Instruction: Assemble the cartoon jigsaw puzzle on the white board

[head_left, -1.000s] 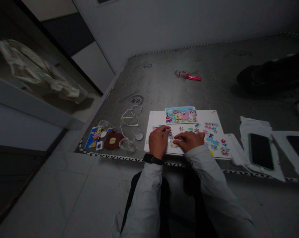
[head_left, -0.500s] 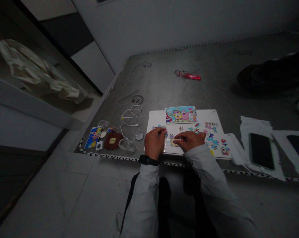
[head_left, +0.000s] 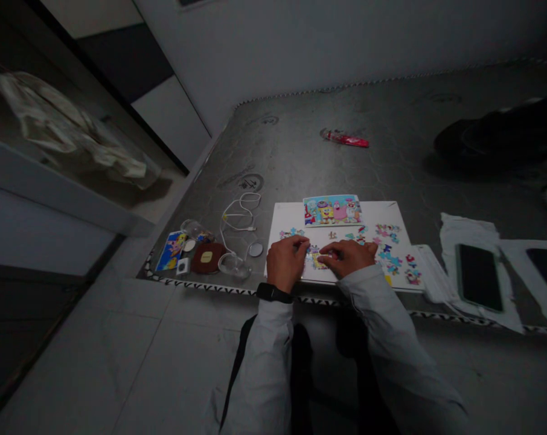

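Note:
A white board (head_left: 282,217) lies at the near edge of a grey quilted surface. At its far side rests a colourful cartoon reference picture (head_left: 332,209). Loose puzzle pieces (head_left: 391,260) are scattered over its right half. My left hand (head_left: 285,263), with a black watch on the wrist, is curled on the board with its fingertips pinched on a small puzzle piece. My right hand (head_left: 351,257) lies beside it, fingers closed on a small joined patch of pieces (head_left: 316,258) between the two hands. The dim light hides finer detail.
Left of the board lie a white cable (head_left: 239,217), a brown round case (head_left: 206,258), a clear lid (head_left: 234,266) and a cartoon card (head_left: 171,249). A red tube (head_left: 346,139) lies farther back. A dark phone (head_left: 479,277) on white paper sits right; dark clothing (head_left: 500,136) beyond.
My left hand pulled back toward me and a little left, then moved right again toward the joined patch. My right hand has stayed on the patch.

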### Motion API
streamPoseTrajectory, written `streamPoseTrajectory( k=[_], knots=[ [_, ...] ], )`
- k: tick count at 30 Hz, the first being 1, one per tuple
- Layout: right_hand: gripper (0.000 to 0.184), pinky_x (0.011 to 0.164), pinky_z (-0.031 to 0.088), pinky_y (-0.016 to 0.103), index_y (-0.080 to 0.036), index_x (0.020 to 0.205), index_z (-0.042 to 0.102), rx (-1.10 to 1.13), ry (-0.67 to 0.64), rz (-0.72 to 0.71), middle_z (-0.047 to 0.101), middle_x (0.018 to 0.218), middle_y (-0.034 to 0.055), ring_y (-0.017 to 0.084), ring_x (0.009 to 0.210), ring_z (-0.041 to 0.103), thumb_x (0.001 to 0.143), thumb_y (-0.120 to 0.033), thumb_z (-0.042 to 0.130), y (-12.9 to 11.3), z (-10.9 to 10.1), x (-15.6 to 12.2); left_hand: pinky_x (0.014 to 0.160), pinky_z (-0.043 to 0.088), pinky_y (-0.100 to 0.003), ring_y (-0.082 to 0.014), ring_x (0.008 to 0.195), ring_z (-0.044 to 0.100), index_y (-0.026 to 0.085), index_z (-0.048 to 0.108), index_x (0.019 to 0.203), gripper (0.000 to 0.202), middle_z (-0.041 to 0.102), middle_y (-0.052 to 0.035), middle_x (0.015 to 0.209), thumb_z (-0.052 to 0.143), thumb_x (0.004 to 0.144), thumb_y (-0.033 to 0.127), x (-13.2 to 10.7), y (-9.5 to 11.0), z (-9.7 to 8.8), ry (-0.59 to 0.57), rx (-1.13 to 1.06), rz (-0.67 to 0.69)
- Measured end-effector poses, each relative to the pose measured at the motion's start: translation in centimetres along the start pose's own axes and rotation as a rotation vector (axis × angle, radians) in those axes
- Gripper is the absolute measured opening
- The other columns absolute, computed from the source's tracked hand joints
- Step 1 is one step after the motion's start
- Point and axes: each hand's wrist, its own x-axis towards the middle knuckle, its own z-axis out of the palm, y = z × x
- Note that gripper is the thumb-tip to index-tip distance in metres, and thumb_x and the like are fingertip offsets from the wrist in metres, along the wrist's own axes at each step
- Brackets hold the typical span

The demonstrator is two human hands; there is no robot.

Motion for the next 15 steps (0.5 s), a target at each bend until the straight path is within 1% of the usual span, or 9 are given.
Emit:
streamPoseTrajectory(
  k=[5,9,15],
  knots=[
    [0.025,0.083,0.02,0.044,-0.035,0.085,0.077,0.007,0.012,-0.016,0.073,0.079,-0.0008,0.024,0.086,0.061,0.081,-0.055,0.063,0.05,0.03,-0.06,0.088,0.052,-0.032,-0.0205,0.09,0.072,0.027,0.079,0.097,0.017,0.079,-0.0019,0.094,0.064,0.09,0.031,0.02,0.15,-0.02,0.0,0.006,-0.002],
    [0.026,0.084,0.02,0.044,-0.034,0.085,0.077,0.004,0.042,-0.025,0.072,0.077,-0.0011,0.023,0.083,0.061,0.083,-0.054,0.061,-0.33,-0.24,-0.38,0.088,0.052,-0.032,-0.0202,0.091,0.072,0.026,0.079,0.096,0.016,0.079,-0.0019,0.095,0.065,0.089,0.03,0.03,0.21,-0.06,-0.006,0.005,0.007],
    [0.026,0.083,0.02,0.044,-0.033,0.085,0.076,0.002,0.047,-0.035,0.071,0.076,-0.0022,0.023,0.084,0.062,0.085,-0.053,0.06,-0.76,-0.53,-0.57,0.09,0.052,-0.033,-0.0204,0.093,0.072,0.026,0.079,0.097,0.016,0.079,-0.0017,0.097,0.065,0.089,0.029,-0.06,0.12,0.03,-0.004,0.001,0.031]
  ],
)
